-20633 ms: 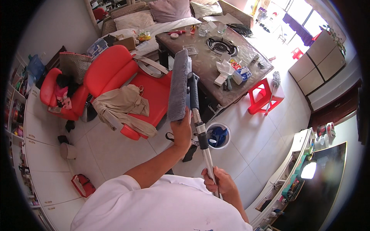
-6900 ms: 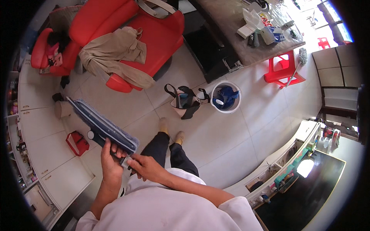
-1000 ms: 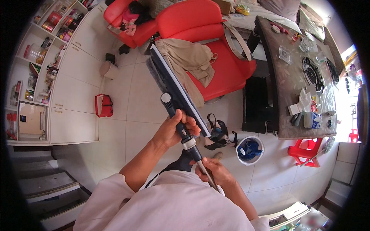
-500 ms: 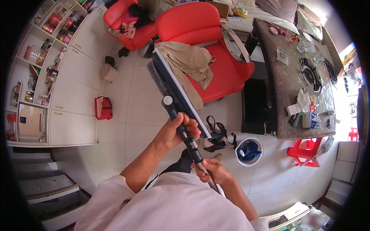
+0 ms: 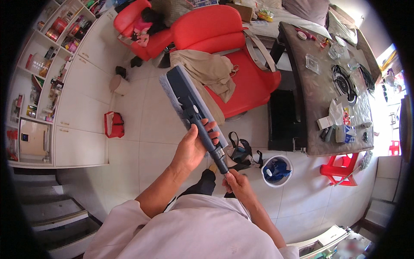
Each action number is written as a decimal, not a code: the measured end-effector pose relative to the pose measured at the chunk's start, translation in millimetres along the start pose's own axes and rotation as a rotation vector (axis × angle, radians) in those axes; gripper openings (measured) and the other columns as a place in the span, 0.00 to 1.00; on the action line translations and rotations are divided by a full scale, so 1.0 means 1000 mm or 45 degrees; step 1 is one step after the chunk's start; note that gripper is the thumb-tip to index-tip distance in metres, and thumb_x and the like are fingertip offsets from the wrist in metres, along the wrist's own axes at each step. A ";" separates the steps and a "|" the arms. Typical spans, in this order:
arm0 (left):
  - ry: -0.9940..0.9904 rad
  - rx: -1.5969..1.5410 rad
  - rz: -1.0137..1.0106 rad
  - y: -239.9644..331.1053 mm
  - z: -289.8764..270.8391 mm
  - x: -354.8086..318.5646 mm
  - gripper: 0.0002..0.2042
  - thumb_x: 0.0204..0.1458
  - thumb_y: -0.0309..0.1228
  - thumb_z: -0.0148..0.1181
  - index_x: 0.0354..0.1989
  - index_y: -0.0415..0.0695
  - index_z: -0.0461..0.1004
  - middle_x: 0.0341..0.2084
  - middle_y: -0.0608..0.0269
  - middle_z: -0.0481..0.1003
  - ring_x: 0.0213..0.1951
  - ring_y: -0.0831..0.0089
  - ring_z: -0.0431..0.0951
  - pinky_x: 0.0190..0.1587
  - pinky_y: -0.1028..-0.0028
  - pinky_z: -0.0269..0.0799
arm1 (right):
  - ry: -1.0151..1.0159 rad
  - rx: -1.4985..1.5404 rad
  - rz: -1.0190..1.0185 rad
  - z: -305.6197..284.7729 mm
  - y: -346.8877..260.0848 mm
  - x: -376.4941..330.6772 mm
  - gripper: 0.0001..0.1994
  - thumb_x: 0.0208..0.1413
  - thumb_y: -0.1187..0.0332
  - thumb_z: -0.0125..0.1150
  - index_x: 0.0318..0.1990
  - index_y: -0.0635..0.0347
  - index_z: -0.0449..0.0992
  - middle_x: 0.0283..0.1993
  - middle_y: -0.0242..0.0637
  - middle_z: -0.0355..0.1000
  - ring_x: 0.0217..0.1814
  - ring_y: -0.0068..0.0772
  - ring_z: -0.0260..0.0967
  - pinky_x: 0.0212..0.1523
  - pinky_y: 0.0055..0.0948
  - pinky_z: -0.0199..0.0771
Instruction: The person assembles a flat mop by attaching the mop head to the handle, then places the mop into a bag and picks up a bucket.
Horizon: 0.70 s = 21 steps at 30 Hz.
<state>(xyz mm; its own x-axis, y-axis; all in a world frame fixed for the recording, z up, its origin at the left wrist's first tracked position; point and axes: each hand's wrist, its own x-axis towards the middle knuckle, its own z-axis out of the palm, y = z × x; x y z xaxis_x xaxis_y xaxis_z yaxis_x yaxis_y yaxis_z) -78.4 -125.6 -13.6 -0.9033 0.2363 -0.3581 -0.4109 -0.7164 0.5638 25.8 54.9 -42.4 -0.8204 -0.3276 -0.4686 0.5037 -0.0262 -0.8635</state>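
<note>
White cupboards (image 5: 86, 108) stood at far left beside a red bag (image 5: 114, 124). Left hand (image 5: 193, 149) wrapped its fingers around the mop (image 5: 192, 110), raised over the floor before a red chair (image 5: 224, 52); right hand (image 5: 236, 184) gripped the handle below. A bucket (image 5: 276, 171) sat rightward.

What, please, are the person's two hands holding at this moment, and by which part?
Both hold a dark blue flat mop: the left hand grips the handle just below the long rectangular head, and the right hand grips the pole lower down.
</note>
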 end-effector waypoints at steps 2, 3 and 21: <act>-0.029 0.099 0.015 0.003 0.005 0.000 0.20 0.55 0.46 0.46 0.50 0.46 0.63 0.52 0.58 0.66 0.51 0.62 0.67 0.51 0.59 0.64 | -0.042 0.046 0.039 0.001 -0.005 -0.002 0.17 0.61 0.55 0.42 0.35 0.62 0.68 0.20 0.28 0.62 0.20 0.16 0.56 0.21 0.18 0.57; -0.054 0.126 0.023 0.003 0.006 0.000 0.20 0.55 0.46 0.47 0.50 0.47 0.63 0.52 0.57 0.65 0.52 0.61 0.66 0.51 0.59 0.64 | -0.063 0.069 0.058 0.000 -0.009 -0.004 0.18 0.61 0.55 0.42 0.36 0.62 0.67 0.19 0.28 0.61 0.19 0.16 0.55 0.20 0.18 0.56; -0.151 0.464 0.091 -0.003 0.030 -0.002 0.22 0.57 0.41 0.45 0.54 0.39 0.60 0.55 0.56 0.61 0.55 0.64 0.65 0.53 0.63 0.65 | -0.160 0.426 0.118 -0.012 -0.015 -0.015 0.20 0.62 0.55 0.39 0.46 0.65 0.67 0.23 0.27 0.61 0.22 0.15 0.54 0.21 0.17 0.56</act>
<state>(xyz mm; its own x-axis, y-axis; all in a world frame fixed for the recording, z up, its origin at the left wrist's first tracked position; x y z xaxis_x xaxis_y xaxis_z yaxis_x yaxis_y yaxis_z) -79.3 -103.8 7.5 -0.9304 0.2840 -0.2318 -0.3442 -0.4587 0.8192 27.7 71.3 -24.5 -0.7382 -0.4560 -0.4972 0.6517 -0.2915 -0.7002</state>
